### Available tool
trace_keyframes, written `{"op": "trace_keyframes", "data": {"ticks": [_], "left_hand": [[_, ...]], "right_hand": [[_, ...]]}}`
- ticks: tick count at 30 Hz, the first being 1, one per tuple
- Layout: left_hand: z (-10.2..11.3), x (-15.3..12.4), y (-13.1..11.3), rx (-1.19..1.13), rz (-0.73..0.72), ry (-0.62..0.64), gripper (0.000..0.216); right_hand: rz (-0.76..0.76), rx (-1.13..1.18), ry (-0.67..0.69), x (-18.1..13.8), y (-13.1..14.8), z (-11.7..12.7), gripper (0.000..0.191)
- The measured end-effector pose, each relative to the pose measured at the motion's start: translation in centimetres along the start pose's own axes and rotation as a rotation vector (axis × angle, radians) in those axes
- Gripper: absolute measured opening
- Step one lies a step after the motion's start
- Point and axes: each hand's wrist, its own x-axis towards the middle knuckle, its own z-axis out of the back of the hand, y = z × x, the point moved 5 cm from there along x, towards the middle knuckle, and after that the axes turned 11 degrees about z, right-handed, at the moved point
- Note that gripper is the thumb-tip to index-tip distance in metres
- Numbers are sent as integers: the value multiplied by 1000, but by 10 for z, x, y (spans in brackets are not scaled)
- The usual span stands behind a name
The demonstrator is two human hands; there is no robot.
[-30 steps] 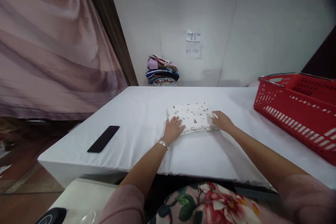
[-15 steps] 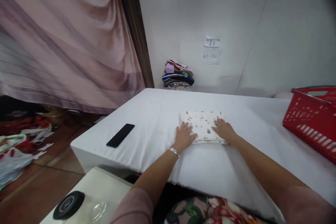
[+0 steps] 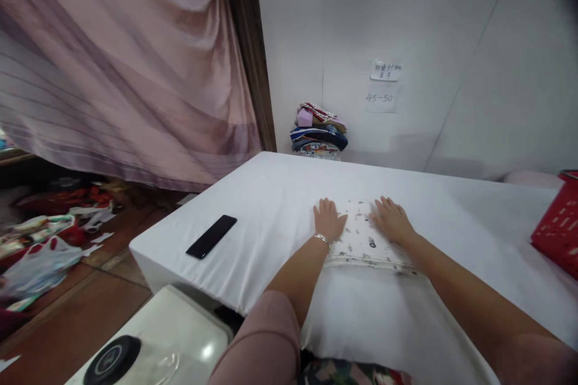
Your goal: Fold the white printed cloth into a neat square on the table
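A folded white cloth with small dark prints point(image 3: 359, 240) lies flat on the white-covered table point(image 3: 280, 204) in front of me. My left hand point(image 3: 329, 219) rests palm down over its left edge, fingers spread; a silver bracelet is on that wrist. Over the cloth's upper right part lies my right hand point(image 3: 394, 219), also flat with its fingers apart. Neither hand grasps anything. The cloth's far corners are partly hidden beneath the hands. Its layered near edge faces me.
A black phone point(image 3: 211, 236) lies on the table's left side. A red plastic basket point(image 3: 560, 225) stands at the right edge. Behind the table is a stack of folded clothes point(image 3: 320, 132). A white surface with a round black object point(image 3: 112, 361) sits lower left.
Both hands have slid toward the cloth's far side, and more of its near part shows. My view has turned a little right-to-left, so the basket sits farther right in the picture.
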Motion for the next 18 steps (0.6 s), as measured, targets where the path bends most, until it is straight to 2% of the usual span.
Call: {"op": "trace_keyframes", "data": {"ticks": [4, 9, 14, 18], "left_hand": [[-12, 2, 11, -36, 54, 73, 70], [-10, 1, 12, -68, 120, 115, 70], [-10, 1, 11, -68, 148, 148, 71], [-12, 1, 10, -39, 143, 126, 71]], "right_hand": [[-40, 34, 51, -1, -16, -20, 62], [-40, 42, 58, -4, -20, -29, 62], [-41, 38, 75, -4, -17, -23, 62], [-55, 15, 97, 8, -1, -8, 64]]}}
